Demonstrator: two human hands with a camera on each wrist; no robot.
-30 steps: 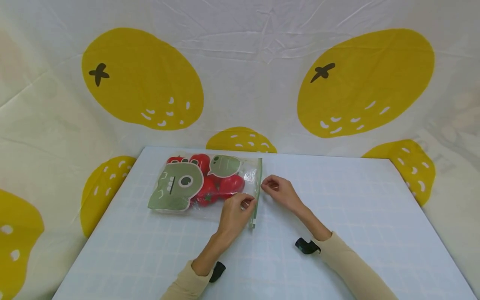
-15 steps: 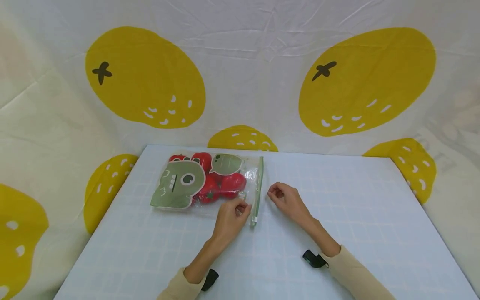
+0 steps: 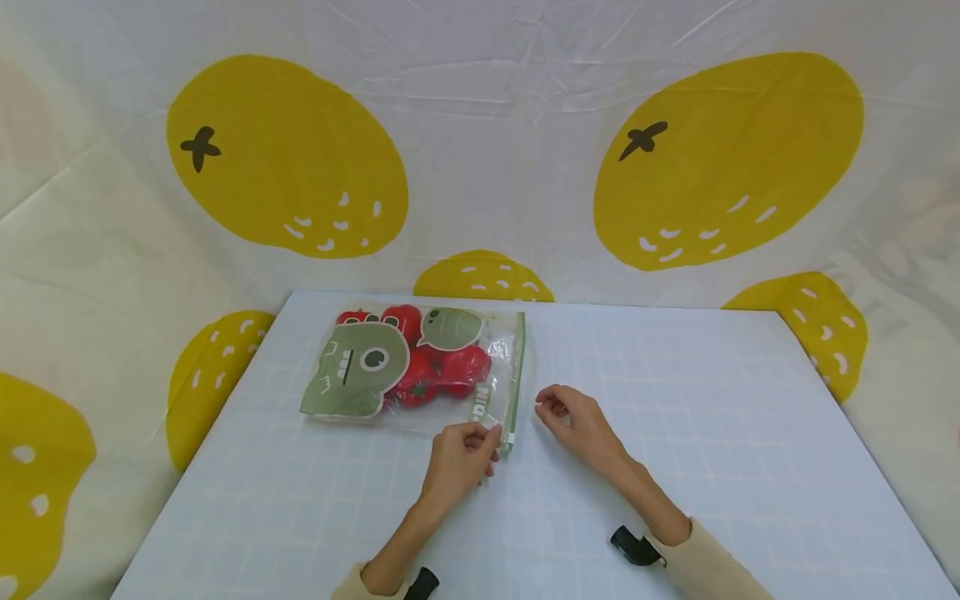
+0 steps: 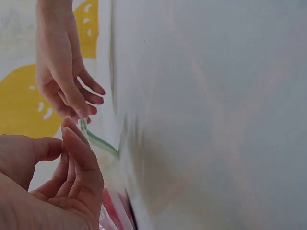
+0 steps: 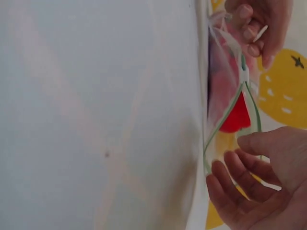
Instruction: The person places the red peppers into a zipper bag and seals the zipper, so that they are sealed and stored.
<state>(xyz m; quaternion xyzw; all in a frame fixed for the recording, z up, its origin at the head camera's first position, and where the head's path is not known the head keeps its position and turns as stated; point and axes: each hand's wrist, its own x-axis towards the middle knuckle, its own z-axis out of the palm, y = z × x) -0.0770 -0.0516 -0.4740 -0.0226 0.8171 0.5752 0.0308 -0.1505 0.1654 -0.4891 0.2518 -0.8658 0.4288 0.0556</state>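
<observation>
A clear zip bag point(image 3: 442, 421) with a green cartoon creature printed on it lies flat on the table. Several red tomatoes point(image 3: 465, 367) show inside. Its green zip edge point(image 3: 519, 367) faces right, with a white slider point(image 3: 512, 437) near the front corner. In the right wrist view the green zip strips point(image 5: 257, 112) stand apart below the slider. My left hand point(image 3: 457, 458) is at that corner, fingers loosely bent, thumb apart from them; contact with the bag is unclear. To the right of the zip edge, my right hand point(image 3: 588, 425) hovers with relaxed fingers, holding nothing.
A pale checked cloth covers the table point(image 3: 712, 433). White fabric with yellow fruit prints point(image 3: 285, 158) hangs behind and at the sides. Black wrist cameras point(image 3: 633, 546) sit at the sleeve cuffs.
Both hands have moved towards me along the zip edge, and the right hand has drawn slightly away to the right. Lettering near the bag's front corner is uncovered. The bag has barely moved.
</observation>
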